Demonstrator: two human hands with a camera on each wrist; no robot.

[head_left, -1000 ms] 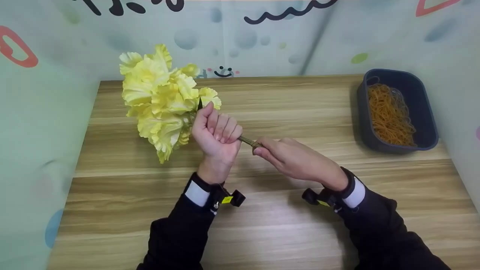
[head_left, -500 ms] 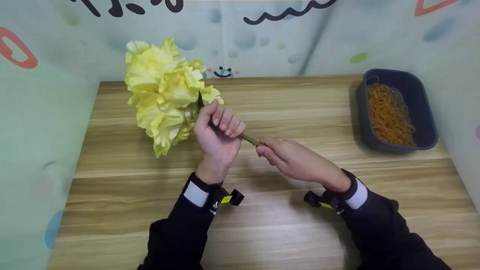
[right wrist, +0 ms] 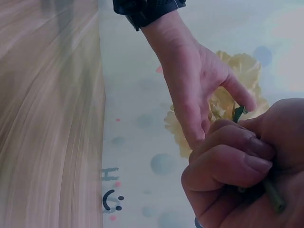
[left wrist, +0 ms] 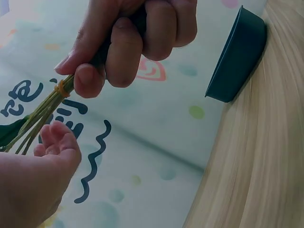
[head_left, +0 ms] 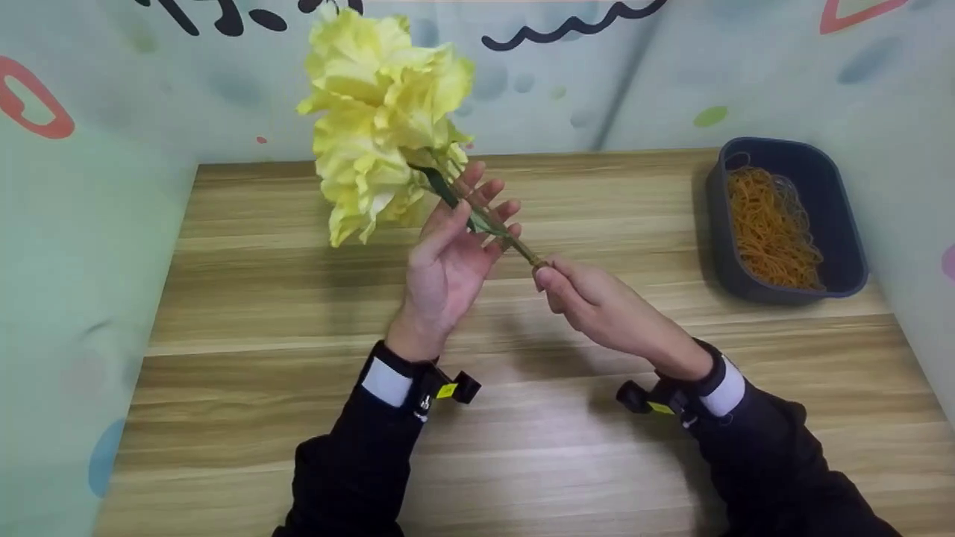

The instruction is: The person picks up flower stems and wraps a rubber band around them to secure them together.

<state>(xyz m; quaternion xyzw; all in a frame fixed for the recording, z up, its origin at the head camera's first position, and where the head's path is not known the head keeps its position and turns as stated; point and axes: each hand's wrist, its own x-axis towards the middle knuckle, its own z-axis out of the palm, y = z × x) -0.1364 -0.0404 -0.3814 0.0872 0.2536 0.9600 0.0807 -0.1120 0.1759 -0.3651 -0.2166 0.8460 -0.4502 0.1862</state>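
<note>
In the head view, a bunch of yellow ruffled flowers (head_left: 380, 112) is held up at a slant, blossoms toward the upper left. My right hand (head_left: 612, 309) grips the lower stems (head_left: 524, 249) in curled fingers. An orange rubber band (left wrist: 61, 89) circles the stems right at its fingertips in the left wrist view. My left hand (head_left: 451, 261) lies behind the stems with fingers spread and relaxed, its thumb beside a dark green leaf (head_left: 439, 186). Cut stem ends (right wrist: 274, 197) poke out below the right hand's curled fingers in the right wrist view.
A dark blue-grey plastic bin (head_left: 847, 224) stands at the table's back right, with a heap of orange rubber bands (head_left: 776, 235) inside. The wood-grain table (head_left: 283, 418) meets a printed backdrop (head_left: 552, 97) along its far edge and sides.
My left hand has loosened from its curled grip on the stems, and its fingers have spread. The flowers have swung up and to the right, with the right hand moving slightly right.
</note>
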